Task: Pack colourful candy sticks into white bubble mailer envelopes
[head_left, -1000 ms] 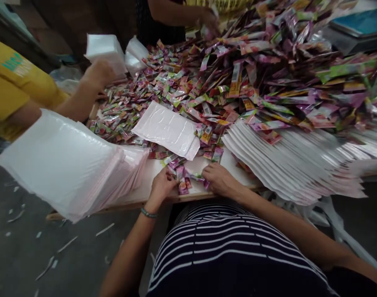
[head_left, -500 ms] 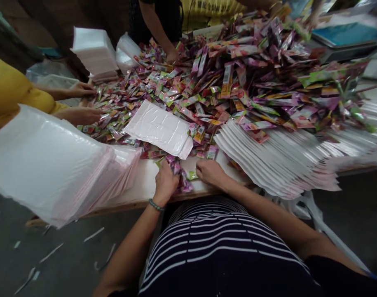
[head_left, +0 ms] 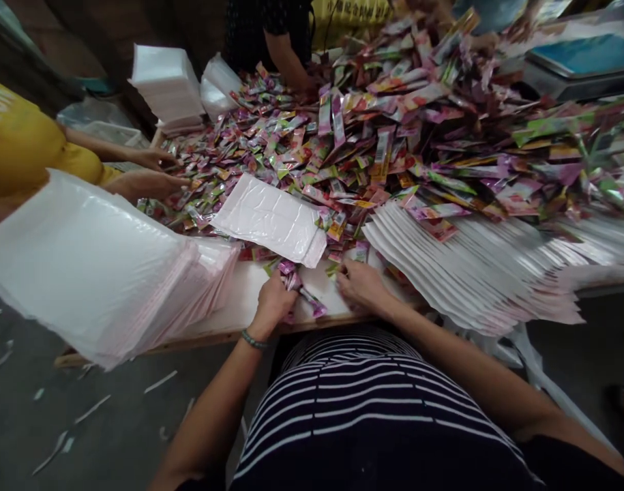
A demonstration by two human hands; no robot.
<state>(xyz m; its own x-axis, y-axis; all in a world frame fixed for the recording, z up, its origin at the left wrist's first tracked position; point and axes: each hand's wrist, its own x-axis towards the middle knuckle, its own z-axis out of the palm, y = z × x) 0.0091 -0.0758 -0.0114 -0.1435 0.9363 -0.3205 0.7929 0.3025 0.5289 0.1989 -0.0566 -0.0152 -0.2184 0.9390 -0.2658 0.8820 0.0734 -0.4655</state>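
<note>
My left hand (head_left: 277, 300) is closed round a bunch of small purple snack packets (head_left: 292, 281) at the table's front edge. One packet hangs out below the fingers toward the right. My right hand (head_left: 363, 286) is a short way to the right, its fingers curled in a pinch. A small green packet (head_left: 333, 270) shows at its fingertips, partly hidden. Just beyond both hands, a white bubble mailer (head_left: 271, 217) lies flat, partly on a large heap of colourful snack packets (head_left: 306, 146).
White mailers (head_left: 81, 266) are stacked at the left, and a fanned row of mailers (head_left: 459, 266) lies at the right. Another mailer stack (head_left: 163, 82) and a blue-topped scale (head_left: 588, 58) stand farther back. Co-workers' hands (head_left: 153, 181) reach into the heap from the left and back.
My right hand has moved a little away from the left, with the green packet at its fingertips. My left hand keeps its hold on the purple packets. The view has shifted slightly.
</note>
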